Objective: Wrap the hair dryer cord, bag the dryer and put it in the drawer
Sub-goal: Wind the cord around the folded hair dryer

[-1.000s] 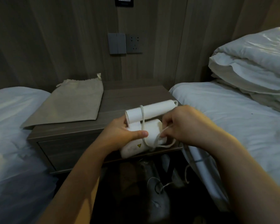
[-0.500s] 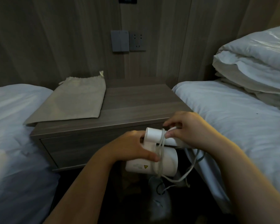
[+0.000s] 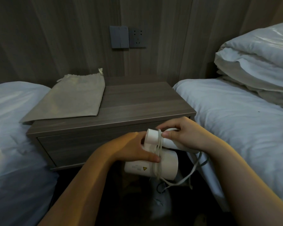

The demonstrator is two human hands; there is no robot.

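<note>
I hold a white folded hair dryer in the air in front of the nightstand. My left hand grips its body from the left, thumb pressing the wound cord. The white cord goes around barrel and handle in a few turns, and a loose loop hangs below to the right. My right hand pinches the cord against the folded handle. A beige drawstring bag lies flat on the nightstand's left side. The drawer front is closed.
The wooden nightstand stands between two white beds, one on the left and one on the right with stacked pillows. A switch and socket sit on the wall panel. A pale shoe lies on the dark floor below.
The dryer has come off the nightstand top and down in front of the drawer. More cord is wound around it, and the hanging loop is shorter.
</note>
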